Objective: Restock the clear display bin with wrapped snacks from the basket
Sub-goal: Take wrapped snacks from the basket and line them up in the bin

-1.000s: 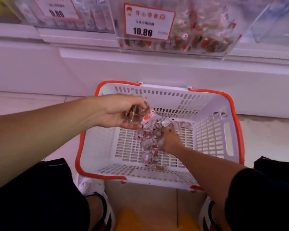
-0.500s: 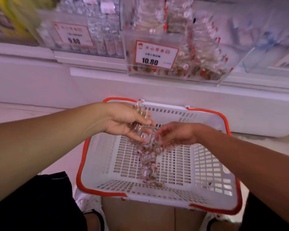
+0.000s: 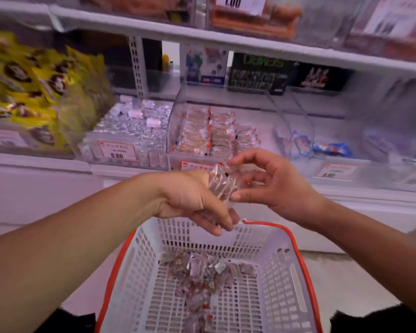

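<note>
While left hand (image 3: 192, 203) grips snacks (image 3: 222, 186), right fingers (image 3: 244, 195) touching

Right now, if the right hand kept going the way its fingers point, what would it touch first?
The snack bundle held in the left hand. The right hand points left at it, thumb already about touching the wrappers; depth is a little unclear.

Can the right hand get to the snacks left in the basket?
Probably yes. The right hand is at the bundle the left hand grips, and the basket below is open-topped, its loose snacks uncovered.
</note>
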Tool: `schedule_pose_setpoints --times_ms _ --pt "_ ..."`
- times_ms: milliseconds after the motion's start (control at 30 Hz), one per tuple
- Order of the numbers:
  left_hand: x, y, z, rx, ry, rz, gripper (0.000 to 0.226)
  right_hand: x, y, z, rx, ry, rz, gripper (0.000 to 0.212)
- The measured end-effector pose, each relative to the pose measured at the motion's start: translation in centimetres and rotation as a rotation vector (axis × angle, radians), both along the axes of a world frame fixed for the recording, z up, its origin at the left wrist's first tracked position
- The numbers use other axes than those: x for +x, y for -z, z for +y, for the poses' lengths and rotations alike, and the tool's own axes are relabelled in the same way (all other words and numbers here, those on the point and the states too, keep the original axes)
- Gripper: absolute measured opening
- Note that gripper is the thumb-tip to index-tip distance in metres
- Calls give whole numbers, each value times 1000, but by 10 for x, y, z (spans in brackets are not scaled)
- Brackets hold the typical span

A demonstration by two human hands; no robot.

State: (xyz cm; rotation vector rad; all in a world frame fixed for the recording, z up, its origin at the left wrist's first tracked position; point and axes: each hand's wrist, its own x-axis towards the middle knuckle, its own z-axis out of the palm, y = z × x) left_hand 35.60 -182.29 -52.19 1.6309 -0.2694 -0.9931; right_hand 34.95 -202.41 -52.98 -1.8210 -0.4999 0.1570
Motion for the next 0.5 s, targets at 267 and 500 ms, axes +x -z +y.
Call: schedule_pose_setpoints --times_ms 267,500 --pt "28 -42 7 -52 -148 -119 49 51 -54 3 -291 -254 -111 49" --pt "82 -36 35 243 -799 -1113 11 137 -45 10 -526 273 -125 26"
